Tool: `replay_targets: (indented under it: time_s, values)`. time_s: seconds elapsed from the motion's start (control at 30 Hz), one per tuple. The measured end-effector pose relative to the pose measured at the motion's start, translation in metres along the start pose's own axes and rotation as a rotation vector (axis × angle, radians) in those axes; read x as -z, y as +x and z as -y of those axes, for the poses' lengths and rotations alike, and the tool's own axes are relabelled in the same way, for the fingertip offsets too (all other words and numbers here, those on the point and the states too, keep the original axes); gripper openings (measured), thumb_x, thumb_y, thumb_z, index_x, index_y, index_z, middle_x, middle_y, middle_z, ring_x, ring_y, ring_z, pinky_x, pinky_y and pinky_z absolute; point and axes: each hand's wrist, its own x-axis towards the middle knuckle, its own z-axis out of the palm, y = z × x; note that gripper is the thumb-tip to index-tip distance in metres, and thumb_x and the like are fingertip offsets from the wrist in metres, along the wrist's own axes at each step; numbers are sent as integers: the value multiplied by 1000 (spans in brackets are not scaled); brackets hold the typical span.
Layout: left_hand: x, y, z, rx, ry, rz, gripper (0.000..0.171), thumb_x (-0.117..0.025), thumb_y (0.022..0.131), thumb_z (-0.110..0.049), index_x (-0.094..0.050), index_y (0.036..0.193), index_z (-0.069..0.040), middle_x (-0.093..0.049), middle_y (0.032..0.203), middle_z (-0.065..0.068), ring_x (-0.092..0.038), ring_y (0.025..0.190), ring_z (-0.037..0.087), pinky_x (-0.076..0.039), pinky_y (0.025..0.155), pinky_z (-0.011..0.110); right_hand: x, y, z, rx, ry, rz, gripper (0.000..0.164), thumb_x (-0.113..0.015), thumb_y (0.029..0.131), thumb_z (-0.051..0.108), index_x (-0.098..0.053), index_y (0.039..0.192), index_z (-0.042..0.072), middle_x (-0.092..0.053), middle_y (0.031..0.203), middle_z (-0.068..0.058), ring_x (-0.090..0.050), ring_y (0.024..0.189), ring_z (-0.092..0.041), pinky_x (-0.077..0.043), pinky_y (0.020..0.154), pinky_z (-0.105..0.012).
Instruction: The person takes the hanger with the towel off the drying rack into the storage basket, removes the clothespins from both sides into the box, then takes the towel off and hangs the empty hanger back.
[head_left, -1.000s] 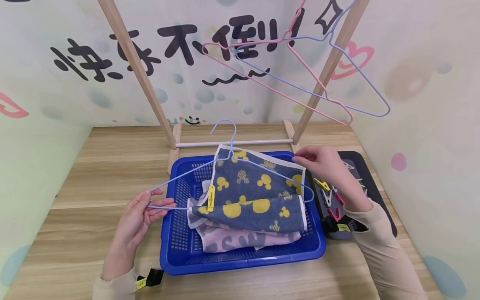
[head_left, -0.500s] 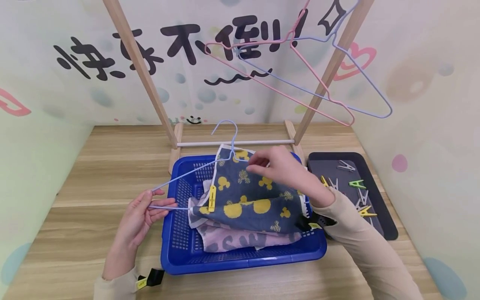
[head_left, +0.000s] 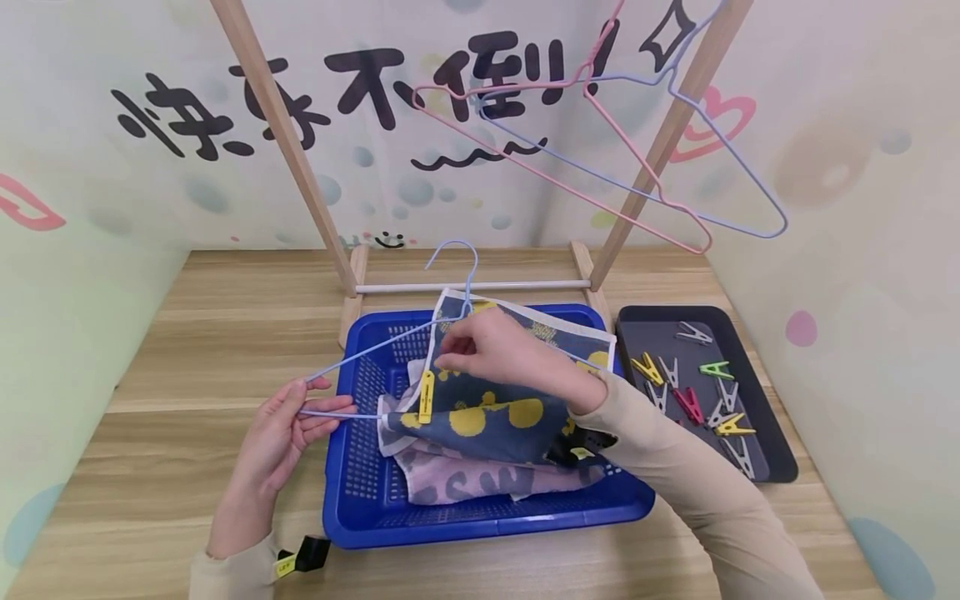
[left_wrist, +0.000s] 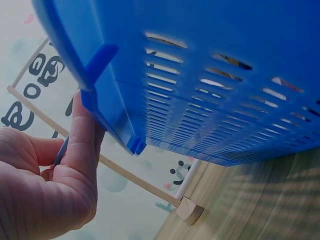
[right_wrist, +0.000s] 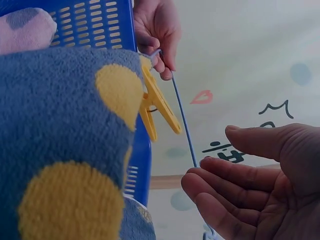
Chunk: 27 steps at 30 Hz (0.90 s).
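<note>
My left hand (head_left: 281,433) pinches the left corner of a light-blue wire hanger (head_left: 375,348). A dark-blue towel (head_left: 487,433) with yellow patches is draped over the hanger's lower bar. On the towel's left edge sits a yellow clothespin (head_left: 426,397), its spread handles plain in the right wrist view. My right hand (head_left: 510,354) hovers over the towel, close to that clothespin, with relaxed fingers and nothing between them; it covers part of the hanger's right side. The left wrist view has my left hand (left_wrist: 50,185) beside the basket wall, fingers near the rim.
The blue basket (head_left: 487,527) beneath holds a pink towel (head_left: 450,485). To its right, a black tray (head_left: 783,454) bears several clothespins. Behind stands a wooden rack (head_left: 277,125), and a pink hanger (head_left: 525,169) and another blue hanger (head_left: 750,171) hang at upper right.
My right hand has moved left from beside the tray, across the towel, to near the yellow clothespin. The tray has come into fuller view. My left hand keeps its hold on the hanger.
</note>
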Motion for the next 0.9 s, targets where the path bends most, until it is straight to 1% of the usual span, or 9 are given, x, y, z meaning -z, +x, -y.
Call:
replay_targets:
  time_s: [0.13,0.4,0.6,0.7,0.83,0.9]
  values:
    - [0,0,0,4,0,-9,34,-30,103,-18,-59,107,0,-69,97,20,-68,91,28,-55,75,27,-7,7,0,4,5,35,13,-68,88,19,-72,88,6,-68,74,1,-59,62,-5,-47,57,-15]
    - [-1,0,-1,4,23,-25,34,-31,103,-19,-59,107,-1,-69,97,19,-68,90,27,-55,74,27,-18,13,-2,-41,-12,101,17,-68,87,22,-72,89,5,-66,72,2,-54,58,-5,-45,55,-16]
    - [-1,0,-1,6,19,-32,33,-31,103,-19,-58,108,0,-69,97,19,-68,90,27,-55,74,27,-25,14,-5,-80,5,154,19,-66,89,24,-73,88,6,-64,68,3,-49,53,-6,-40,50,-16]
    - [-1,1,0,6,9,-27,34,-30,103,-18,-58,108,0,-69,98,20,-68,90,28,-55,74,27,-27,15,-7,-81,18,167,19,-64,90,24,-72,85,7,-64,66,1,-46,50,-6,-38,48,-16]
    - [0,0,0,4,2,-21,34,-30,103,-18,-58,108,1,-69,98,20,-68,91,28,-55,74,27,-28,15,-8,-79,43,175,20,-64,91,23,-71,84,6,-66,69,-6,-45,49,-6,-37,48,-16]
    - [0,0,0,3,1,-18,34,-30,103,-18,-58,108,1,-68,98,20,-68,91,28,-55,74,27,-29,15,-8,-81,49,174,20,-64,91,24,-72,85,6,-67,70,-6,-45,50,-6,-37,48,-16]
